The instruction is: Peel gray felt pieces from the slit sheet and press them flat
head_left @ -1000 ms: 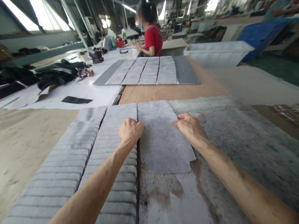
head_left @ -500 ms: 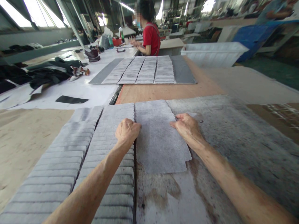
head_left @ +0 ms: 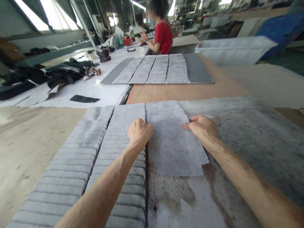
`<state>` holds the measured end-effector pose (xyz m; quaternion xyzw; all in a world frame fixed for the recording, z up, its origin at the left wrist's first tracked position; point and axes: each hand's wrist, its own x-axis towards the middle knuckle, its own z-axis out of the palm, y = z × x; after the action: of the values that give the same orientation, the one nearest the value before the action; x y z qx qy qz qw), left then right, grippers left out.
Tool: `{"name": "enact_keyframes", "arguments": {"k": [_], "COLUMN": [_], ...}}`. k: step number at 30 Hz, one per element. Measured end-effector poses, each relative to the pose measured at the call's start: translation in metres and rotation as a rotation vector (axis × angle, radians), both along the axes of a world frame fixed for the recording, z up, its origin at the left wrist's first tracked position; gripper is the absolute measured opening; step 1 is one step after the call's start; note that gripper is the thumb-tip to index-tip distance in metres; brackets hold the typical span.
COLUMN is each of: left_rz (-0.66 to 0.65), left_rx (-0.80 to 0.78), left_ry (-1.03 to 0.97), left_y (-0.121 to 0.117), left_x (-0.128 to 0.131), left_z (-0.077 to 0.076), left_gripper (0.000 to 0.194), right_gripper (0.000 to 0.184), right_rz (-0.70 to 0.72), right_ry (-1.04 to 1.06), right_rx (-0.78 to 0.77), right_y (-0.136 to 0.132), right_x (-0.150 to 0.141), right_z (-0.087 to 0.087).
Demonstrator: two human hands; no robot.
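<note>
I am laying a grey felt sheet (head_left: 174, 142) on the stained board (head_left: 249, 142) of the counter (head_left: 35, 142), just beside the rows of overlapped grey strips (head_left: 114, 152); I judge that this is the step of setting the sheet in line with the last row. My left hand (head_left: 140, 133) is clenched to a loose fist and presses with the knuckles on the left edge of the sheet, at the seam with the strips; my right hand (head_left: 203, 128) lies flat, fingers together and bent a little, on the right edge of the sheet, grasping nothing. Both forearms reach forward and come nearer to each other toward the sheet. The next move, I think, calls for even pressure along both edges, so the sheet stays straight; a slip to the side would open the seam. Far ahead another person in a red shirt (head_left: 162, 34) stands at a similar mat (head_left: 156, 68).
</note>
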<state>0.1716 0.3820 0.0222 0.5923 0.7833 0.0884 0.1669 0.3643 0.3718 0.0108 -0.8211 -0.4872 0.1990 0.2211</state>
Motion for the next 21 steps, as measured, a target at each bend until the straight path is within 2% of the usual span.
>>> {"name": "enact_keyframes", "arguments": {"k": [21], "left_rz": [0.018], "left_rx": [0.031], "left_ry": [-0.01], "left_y": [-0.0028], "left_x": [0.0019], "left_z": [-0.0004], "left_gripper": [0.021], "right_gripper": [0.009], "right_rz": [0.028], "right_ry": [-0.033], "right_rx": [-0.001], "right_y": [-0.0015], "right_x": [-0.003], "right_z": [-0.0005]}}
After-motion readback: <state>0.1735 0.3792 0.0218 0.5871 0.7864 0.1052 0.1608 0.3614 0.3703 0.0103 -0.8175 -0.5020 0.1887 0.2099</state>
